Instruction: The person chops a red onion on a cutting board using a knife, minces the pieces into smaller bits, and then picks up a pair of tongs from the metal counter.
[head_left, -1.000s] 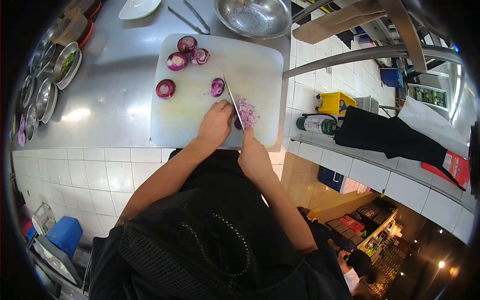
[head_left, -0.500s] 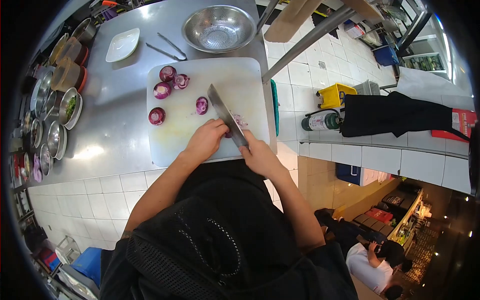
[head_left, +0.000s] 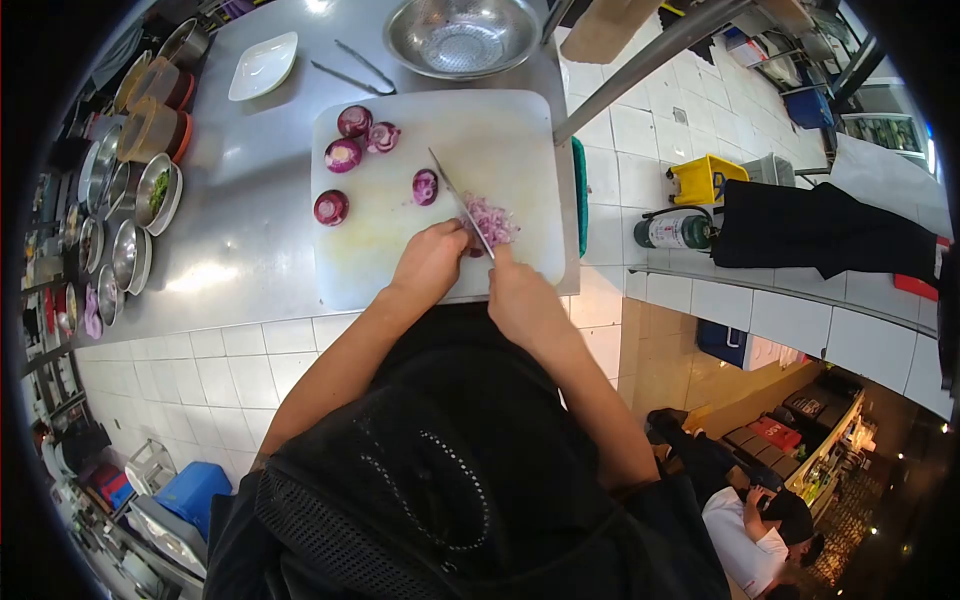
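My right hand is closed round the handle of a kitchen knife. Its blade stands edge-down, pointing away over the white cutting board. Left of the blade, my left hand has curled fingers pressed on a piece of red onion, mostly hidden beneath them. Chopped red onion lies in a small heap against the blade's right side. A cut onion piece sits just left of the knife tip. Several peeled red onions rest on the board's left part.
Beyond the board are a steel colander, tongs and a white dish on the steel table. Steel bowls line the left edge. A metal post rises at right. Another person is at lower right.
The view has shifted, so the board appears higher and farther right. The blade has turned more upright, and the chopped onion heap beside it is now more visible. Both hands keep their holds.
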